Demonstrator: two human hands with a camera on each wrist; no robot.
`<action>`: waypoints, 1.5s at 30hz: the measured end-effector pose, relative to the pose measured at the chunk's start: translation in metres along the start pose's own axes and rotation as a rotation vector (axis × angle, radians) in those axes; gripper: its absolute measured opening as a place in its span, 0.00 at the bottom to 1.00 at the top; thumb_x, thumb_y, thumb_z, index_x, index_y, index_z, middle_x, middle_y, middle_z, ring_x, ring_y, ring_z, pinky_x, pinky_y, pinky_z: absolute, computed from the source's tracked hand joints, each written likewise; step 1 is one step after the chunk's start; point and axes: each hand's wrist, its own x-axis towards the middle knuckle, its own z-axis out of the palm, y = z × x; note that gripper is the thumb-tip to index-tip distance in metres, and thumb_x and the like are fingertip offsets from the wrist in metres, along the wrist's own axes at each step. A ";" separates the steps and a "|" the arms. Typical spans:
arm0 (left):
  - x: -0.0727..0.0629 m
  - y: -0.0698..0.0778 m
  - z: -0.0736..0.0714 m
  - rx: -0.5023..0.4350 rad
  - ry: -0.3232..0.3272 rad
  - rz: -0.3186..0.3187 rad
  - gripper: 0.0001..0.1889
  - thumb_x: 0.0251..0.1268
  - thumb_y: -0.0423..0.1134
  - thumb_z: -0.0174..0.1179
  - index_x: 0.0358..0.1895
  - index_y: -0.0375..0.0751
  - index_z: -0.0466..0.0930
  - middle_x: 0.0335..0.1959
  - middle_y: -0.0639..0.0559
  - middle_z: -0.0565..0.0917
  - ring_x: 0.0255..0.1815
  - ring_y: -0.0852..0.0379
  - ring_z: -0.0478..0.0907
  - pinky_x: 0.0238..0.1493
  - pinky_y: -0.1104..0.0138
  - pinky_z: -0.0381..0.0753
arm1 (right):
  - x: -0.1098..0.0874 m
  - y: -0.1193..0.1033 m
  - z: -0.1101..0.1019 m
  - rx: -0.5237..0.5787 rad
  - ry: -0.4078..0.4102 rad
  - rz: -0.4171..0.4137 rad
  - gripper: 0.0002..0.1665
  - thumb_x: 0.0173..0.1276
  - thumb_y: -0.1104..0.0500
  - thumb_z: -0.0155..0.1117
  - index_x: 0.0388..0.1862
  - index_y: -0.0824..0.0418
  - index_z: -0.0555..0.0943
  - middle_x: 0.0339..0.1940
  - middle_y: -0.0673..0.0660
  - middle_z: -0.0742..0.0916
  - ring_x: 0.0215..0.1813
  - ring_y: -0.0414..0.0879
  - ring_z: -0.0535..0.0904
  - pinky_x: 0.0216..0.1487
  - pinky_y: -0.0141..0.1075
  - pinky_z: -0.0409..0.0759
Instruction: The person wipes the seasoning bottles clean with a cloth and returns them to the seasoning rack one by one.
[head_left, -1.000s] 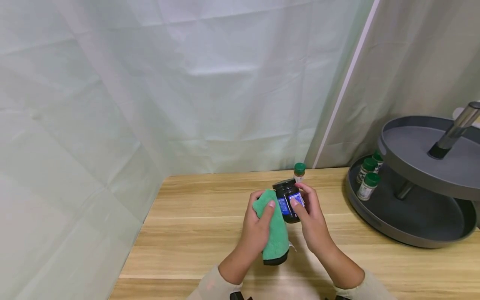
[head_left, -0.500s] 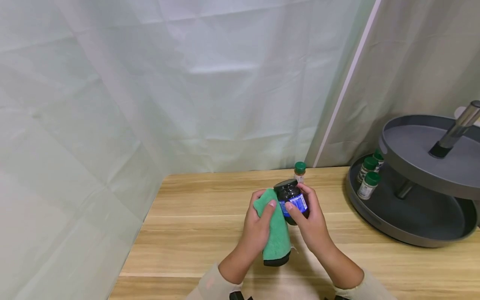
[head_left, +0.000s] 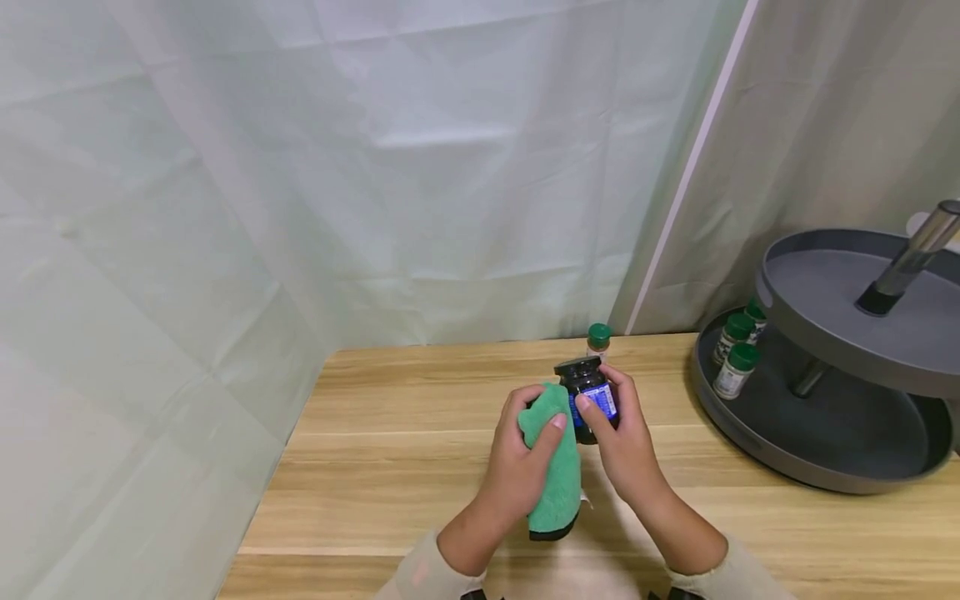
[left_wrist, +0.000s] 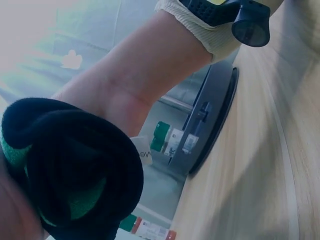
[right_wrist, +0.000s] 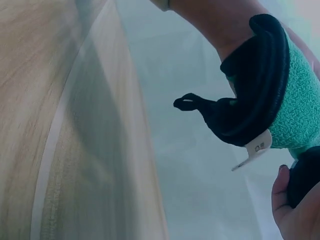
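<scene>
My left hand [head_left: 517, 454] grips a rolled green cloth [head_left: 558, 487] with a black edge, its thumb lying along the front. In the right wrist view the cloth [right_wrist: 302, 95] shows a dark hanging loop and a white tag. A dark jar [head_left: 579, 371] with a black lid and a blue label is held in my right hand [head_left: 626, 433], thumb across the label. Cloth and jar meet side by side above the table, the cloth covering the jar's left edge. The left wrist view shows the cloth's rolled dark end [left_wrist: 85, 165]; the jar is hidden there.
A green-capped spice bottle [head_left: 598, 337] stands at the table's back edge, just behind the jar. To the right is a two-tier grey turntable [head_left: 817, 479], with several green-capped bottles [head_left: 735, 372] on its lower tier. A pale curtain [head_left: 465, 208] hangs behind the wooden table [head_left: 360, 467].
The jar has been turned in my right hand, bringing more of the label's barcode side forward. My left hand and the cloth have shifted slightly right, over the jar's left side.
</scene>
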 end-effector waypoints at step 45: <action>0.000 -0.005 0.004 -0.031 0.010 -0.091 0.18 0.78 0.47 0.54 0.65 0.58 0.66 0.53 0.50 0.76 0.44 0.54 0.78 0.43 0.64 0.84 | 0.000 0.005 0.004 0.003 0.012 -0.005 0.30 0.82 0.55 0.51 0.77 0.52 0.54 0.66 0.61 0.70 0.60 0.47 0.74 0.53 0.28 0.80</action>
